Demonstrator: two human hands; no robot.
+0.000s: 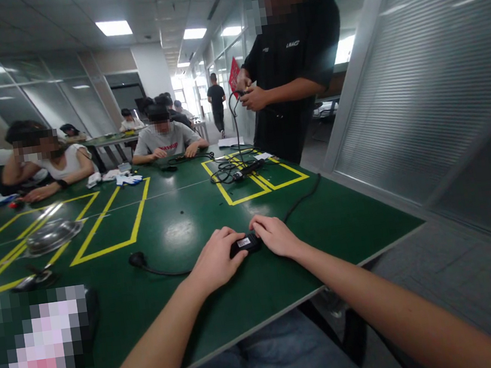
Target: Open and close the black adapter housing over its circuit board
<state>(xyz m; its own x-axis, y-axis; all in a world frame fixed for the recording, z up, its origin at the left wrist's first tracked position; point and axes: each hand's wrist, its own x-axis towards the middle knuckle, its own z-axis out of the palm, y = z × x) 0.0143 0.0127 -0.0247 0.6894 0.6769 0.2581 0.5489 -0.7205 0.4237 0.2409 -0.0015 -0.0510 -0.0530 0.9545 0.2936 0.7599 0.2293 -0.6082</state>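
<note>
On the green table, a black power adapter (245, 242) with a white label lies flat between my two hands. My left hand (219, 258) grips its left end, thumb on the near side and fingers over the far side. My right hand (274, 235) is closed at the adapter's right end, fingertips against it; what lies under those fingers is partly hidden. A black plug (136, 259) rests to the left, its cord (166, 272) passing under my left hand. Another black cable (301, 197) runs from beside my right hand towards the table's right edge.
Tangled black cables (230, 171) lie within yellow tape at the far side, where a standing person (291, 51) handles a cable. A seated person (164, 137) works opposite. At left are a metal lid (53, 235), gloves (128, 179) and a blurred-out object (38, 362).
</note>
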